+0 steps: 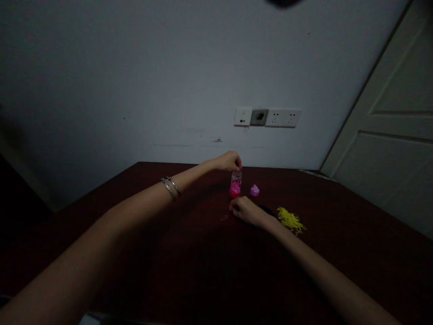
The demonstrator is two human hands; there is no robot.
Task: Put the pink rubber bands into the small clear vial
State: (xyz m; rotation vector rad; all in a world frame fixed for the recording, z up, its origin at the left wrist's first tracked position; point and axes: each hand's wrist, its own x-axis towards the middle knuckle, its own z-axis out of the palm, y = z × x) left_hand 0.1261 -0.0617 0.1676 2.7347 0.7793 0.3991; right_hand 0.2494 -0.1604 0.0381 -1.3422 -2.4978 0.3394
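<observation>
A small clear jar (236, 176) stands on the dark red table, with pink bits (235, 188) inside and a bright pink lower end. Bent over its top is my left hand (230, 161), fingers closed at the rim. My right hand (246, 209) rests low in front of the jar, thumb and fingers pinched together; what they hold, if anything, is too small to make out. A thin pale loop (224, 218) lies just left of those fingertips. To the jar's right sits a pink cap-like piece (255, 190).
A heap of yellow strands (291, 220) lies right of my right hand, beside a dark object (267, 210) partly hidden by that hand. Behind the table (189, 253) rises a pale wall with sockets (282, 118). A panelled door (389, 135) stands at the right.
</observation>
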